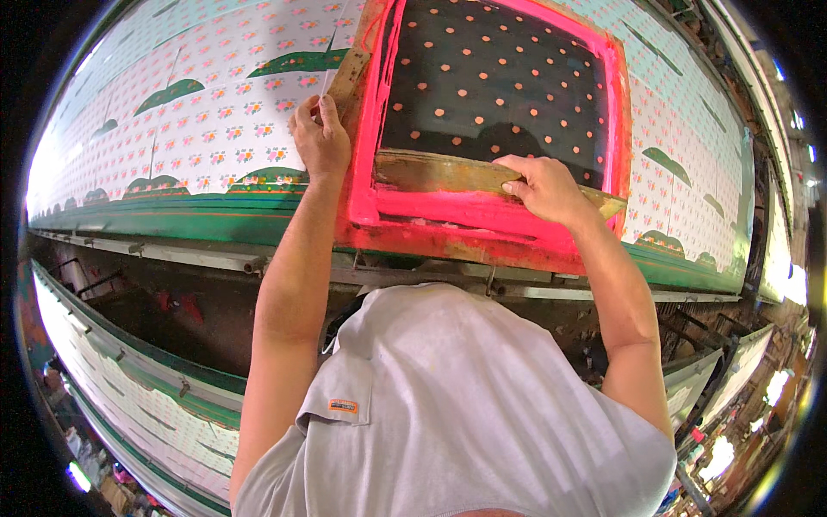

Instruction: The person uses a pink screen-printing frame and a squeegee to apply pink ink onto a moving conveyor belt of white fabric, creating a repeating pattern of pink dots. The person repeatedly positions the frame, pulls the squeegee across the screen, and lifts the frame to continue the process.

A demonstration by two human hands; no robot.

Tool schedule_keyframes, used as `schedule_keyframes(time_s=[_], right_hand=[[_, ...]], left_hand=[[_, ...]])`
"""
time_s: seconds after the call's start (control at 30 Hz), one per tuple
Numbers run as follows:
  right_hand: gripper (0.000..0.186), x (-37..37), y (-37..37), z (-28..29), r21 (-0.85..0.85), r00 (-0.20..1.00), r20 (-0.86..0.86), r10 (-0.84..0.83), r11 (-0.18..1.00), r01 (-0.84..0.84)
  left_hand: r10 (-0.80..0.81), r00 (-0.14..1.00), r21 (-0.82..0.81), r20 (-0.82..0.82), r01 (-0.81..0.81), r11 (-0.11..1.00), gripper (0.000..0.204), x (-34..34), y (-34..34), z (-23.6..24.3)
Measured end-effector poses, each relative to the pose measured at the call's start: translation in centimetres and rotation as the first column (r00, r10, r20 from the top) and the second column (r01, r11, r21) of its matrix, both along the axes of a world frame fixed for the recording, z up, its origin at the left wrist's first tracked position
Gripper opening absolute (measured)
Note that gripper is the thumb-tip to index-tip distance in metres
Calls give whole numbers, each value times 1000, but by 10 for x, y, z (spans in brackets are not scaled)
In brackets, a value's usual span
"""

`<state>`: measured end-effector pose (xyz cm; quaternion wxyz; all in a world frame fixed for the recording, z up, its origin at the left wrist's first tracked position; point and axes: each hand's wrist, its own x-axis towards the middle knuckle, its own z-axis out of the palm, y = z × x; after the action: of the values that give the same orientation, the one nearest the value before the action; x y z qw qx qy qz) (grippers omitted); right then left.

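Pink frame (465,245) cut off at upper edge; lower-left clutter (112,478) too small to tell.

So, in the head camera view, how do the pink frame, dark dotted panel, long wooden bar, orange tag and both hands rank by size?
1. Pink frame
2. Dark dotted panel
3. Long wooden bar
4. Left hand and right hand, too alike to rank
5. Orange tag

Down we look, steeply and forward, from the fisheye on the wearer's head, the pale grey shirt (482,388) close under the lens on the near side of the screen-printing frame (482,246), floral-printed fabric (215,112) bending away to the frame's left and right!
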<state>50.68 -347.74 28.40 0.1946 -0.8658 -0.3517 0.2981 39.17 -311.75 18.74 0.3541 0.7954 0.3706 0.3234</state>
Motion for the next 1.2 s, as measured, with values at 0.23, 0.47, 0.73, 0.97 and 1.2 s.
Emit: schedule_keyframes(time_s=[0.23, 0.47, 0.73, 0.97, 1.2], right_hand=[[38, 3, -5, -21, 19, 985, -169, -23, 999, 27], [34, -4, -5, -30, -23, 989, -146, 15, 1000, -18], [31, 42, -6, -73, 151, 910, -401, 99, 988, -42], [26, 171, 26, -60, 303, 842, -511, 174, 953, -13], [35, 288, 79, -19, 291, 834, 550, 30, 929, -226]], left_hand=[[-20, 1000, 7, -12, 20, 1000, 50, 1, 2, 0], [-31, 999, -39, 19, 31, 999, 49, 2, -1, 0], [-28, 999, 131, -24, 31, 991, 49, 1, -2, -4], [26, 999, 362, -25, -15, 932, 48, 4, -4, 0], [42, 993, 336, -112, -2, 942, 50, 8, -11, 10]])
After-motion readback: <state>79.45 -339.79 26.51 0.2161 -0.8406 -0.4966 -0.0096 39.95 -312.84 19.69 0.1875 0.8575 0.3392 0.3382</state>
